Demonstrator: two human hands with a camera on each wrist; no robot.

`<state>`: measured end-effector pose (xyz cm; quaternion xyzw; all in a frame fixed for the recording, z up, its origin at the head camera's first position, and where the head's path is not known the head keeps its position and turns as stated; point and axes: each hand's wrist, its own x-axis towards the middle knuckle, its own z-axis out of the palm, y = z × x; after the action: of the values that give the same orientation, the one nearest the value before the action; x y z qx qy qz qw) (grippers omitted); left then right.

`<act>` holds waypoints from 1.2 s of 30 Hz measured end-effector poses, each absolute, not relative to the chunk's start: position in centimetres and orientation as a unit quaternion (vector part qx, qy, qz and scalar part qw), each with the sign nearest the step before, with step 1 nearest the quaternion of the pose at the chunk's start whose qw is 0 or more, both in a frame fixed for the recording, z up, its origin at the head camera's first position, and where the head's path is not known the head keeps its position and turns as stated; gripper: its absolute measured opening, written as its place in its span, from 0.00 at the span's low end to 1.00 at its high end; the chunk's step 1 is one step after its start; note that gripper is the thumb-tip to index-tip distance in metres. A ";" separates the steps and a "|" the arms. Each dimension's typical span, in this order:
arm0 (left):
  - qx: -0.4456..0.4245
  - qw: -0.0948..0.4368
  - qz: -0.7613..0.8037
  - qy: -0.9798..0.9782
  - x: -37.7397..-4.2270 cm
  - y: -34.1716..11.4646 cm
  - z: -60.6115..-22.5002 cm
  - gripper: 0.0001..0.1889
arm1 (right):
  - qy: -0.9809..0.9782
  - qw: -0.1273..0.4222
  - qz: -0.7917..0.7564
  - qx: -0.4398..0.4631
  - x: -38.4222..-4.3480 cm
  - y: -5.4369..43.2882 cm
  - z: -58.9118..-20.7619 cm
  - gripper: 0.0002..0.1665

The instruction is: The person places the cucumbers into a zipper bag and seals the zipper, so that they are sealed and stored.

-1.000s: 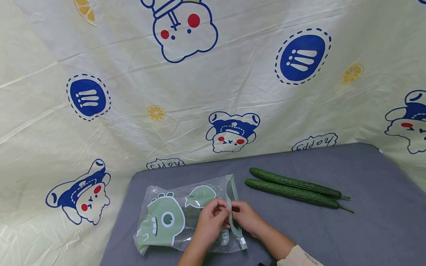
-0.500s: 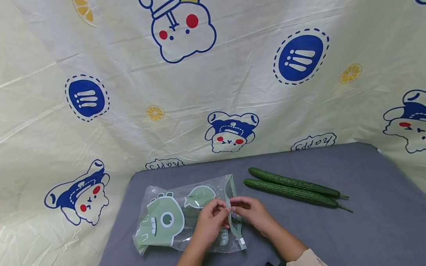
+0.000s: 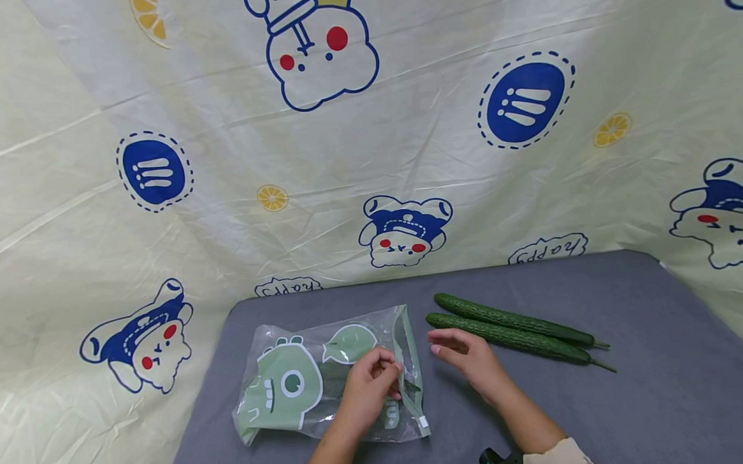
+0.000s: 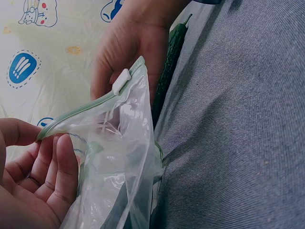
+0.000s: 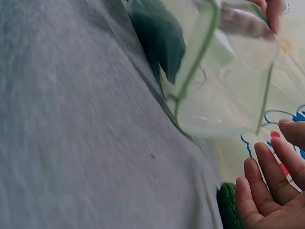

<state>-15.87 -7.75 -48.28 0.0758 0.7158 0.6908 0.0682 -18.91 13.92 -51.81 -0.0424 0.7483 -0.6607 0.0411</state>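
Note:
A clear zip bag (image 3: 344,335) with green cartoon prints lies on the grey cloth, its mouth parted and facing right. My left hand (image 3: 369,382) pinches the upper lip of that mouth between thumb and fingers; the left wrist view shows the green zip strip (image 4: 90,106) and its white slider (image 4: 121,82). My right hand (image 3: 468,362) is off the bag, fingers loosely bent and holding nothing, close to the near one of two cucumbers (image 3: 504,334). In the right wrist view its fingers (image 5: 274,174) are spread, with a cucumber end (image 5: 229,205) beside them.
Behind the far cucumber (image 3: 509,314) the grey table (image 3: 659,372) meets a pale printed curtain (image 3: 320,159). A dark wrist strap (image 3: 501,461) and a beige sleeve (image 3: 560,456) show at the bottom edge.
My right hand has let go of the bag's zip edge and moved right, toward the cucumbers. The mouth of the bag stands wider apart. My left hand keeps its place on the lip.

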 end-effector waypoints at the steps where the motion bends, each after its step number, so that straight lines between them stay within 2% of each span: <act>1: 0.076 0.069 0.691 0.716 -15.9 -7.7 -48.3 0.09 | 0.747 0.037 -0.662 -0.041 -18.9 14.3 -51.8 0.27; 15: 0.076 0.069 0.691 0.716 -15.9 -7.7 -48.4 0.09 | 0.781 -0.013 -0.624 0.001 -18.7 18.9 -51.3 0.30; 36: 0.078 0.073 0.691 0.715 -15.9 -7.8 -48.5 0.08 | 0.857 -0.032 -0.511 0.054 -17.5 24.8 -50.0 0.36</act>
<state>-15.95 -7.77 -48.46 0.0778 0.7146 0.6914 0.0731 -17.49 24.76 -50.03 0.0539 0.8572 -0.5112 -0.0318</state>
